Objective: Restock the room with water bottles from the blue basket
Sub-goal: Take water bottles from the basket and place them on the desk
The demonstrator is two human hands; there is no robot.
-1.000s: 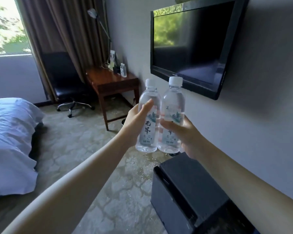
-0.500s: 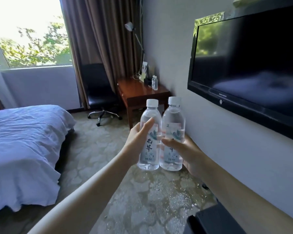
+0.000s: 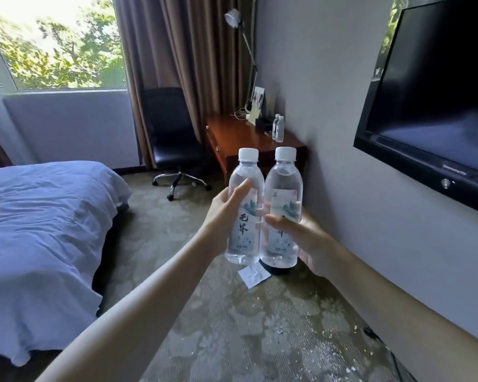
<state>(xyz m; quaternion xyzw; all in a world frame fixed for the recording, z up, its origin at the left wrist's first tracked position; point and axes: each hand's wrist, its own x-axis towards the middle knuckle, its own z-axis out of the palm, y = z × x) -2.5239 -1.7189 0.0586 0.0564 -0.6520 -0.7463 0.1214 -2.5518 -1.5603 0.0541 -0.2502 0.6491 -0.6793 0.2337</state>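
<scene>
I hold two clear water bottles with white caps upright and side by side in front of me. My left hand (image 3: 223, 216) grips the left water bottle (image 3: 244, 208) around its label. The right water bottle (image 3: 283, 205) sits in my right hand (image 3: 305, 241), touching the other bottle. Farther ahead, a wooden desk (image 3: 232, 136) stands against the right wall with two more small water bottles (image 3: 278, 128) standing on it. The blue basket is not in view.
A bed (image 3: 39, 230) with blue-white bedding fills the left. A black office chair (image 3: 169, 139) stands by the curtain beside the desk. A wall-mounted TV (image 3: 431, 106) hangs at the right. A scrap of paper (image 3: 253, 275) and crumbs lie on the patterned carpet.
I have moved forward along the wall toward the desk; the black box at lower right has dropped out of view and the desk looks nearer. Both hands keep holding the bottles together.
</scene>
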